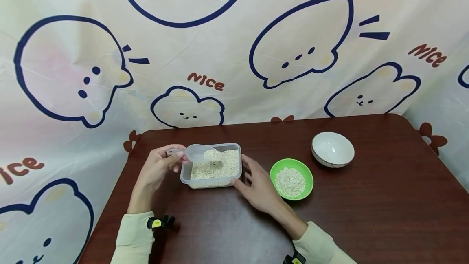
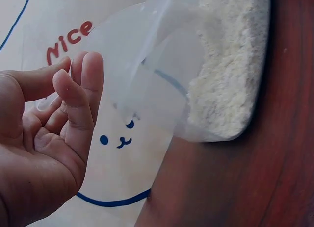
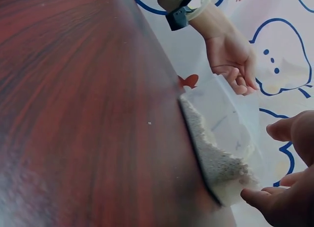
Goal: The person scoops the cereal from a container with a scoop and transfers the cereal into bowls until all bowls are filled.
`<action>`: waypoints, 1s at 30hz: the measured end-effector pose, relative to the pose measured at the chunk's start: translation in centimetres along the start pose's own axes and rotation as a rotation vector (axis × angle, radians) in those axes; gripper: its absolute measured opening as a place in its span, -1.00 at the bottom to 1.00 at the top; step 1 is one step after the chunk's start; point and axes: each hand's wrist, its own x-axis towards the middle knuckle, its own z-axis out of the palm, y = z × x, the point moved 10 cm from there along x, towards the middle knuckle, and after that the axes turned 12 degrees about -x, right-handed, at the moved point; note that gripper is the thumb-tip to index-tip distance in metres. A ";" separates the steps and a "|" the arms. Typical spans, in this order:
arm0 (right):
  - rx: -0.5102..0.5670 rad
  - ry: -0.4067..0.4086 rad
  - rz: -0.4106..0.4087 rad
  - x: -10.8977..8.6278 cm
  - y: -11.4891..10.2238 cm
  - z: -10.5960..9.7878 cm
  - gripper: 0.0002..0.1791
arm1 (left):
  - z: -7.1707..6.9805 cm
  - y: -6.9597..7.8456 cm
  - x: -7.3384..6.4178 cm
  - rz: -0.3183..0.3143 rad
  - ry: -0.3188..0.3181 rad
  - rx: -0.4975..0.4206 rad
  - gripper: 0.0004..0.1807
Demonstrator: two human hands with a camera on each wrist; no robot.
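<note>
A clear plastic container (image 1: 188, 179) half full of pale oat-like flakes (image 1: 214, 169) sits on the dark wooden table (image 1: 366, 215). My left hand (image 1: 161, 166) pinches the handle of a clear plastic scoop (image 1: 196, 152) that holds a small heap of flakes over the container's far left part. In the left wrist view the left hand (image 2: 59, 129) is at the left, with the container (image 2: 225, 80) beside it. My right hand (image 1: 256, 184) rests with straight fingers against the container's right wall. In the right wrist view its fingertips (image 3: 255, 197) touch the container (image 3: 221, 138).
A green bowl (image 1: 308, 174) with a layer of flakes stands just right of my right hand. A white ceramic bowl (image 1: 332, 149) stands behind it to the right. A cartoon-printed cloth (image 1: 234, 52) hangs behind the table and at its left.
</note>
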 end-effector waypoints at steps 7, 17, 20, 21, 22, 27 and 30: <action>0.000 0.004 -0.008 -0.2 -0.6 -0.9 -0.12 | -0.8 1.2 -0.6 0.059 0.005 -0.079 -0.85; 0.013 0.023 -0.028 -0.5 -1.1 -1.7 -0.15 | -0.5 2.1 -0.9 0.085 -0.009 -0.115 -0.88; 0.005 0.031 -0.029 -0.7 -1.0 -2.0 -0.16 | 0.0 2.2 -1.0 0.093 -0.025 -0.115 -0.88; 0.001 0.034 -0.027 -0.8 -1.0 -2.2 -0.16 | 0.2 2.2 -1.0 0.094 -0.029 -0.114 -0.88; -0.004 0.038 -0.026 -0.9 -0.9 -2.4 -0.16 | 0.4 2.2 -1.0 0.094 -0.033 -0.116 -0.87; -0.050 0.057 -0.022 -1.6 -0.5 -3.7 -0.17 | 1.5 1.9 -0.7 0.080 -0.043 -0.122 -0.87; -0.092 0.067 -0.022 -1.9 -0.2 -4.6 -0.17 | 2.3 1.6 -0.6 0.067 -0.043 -0.119 -0.88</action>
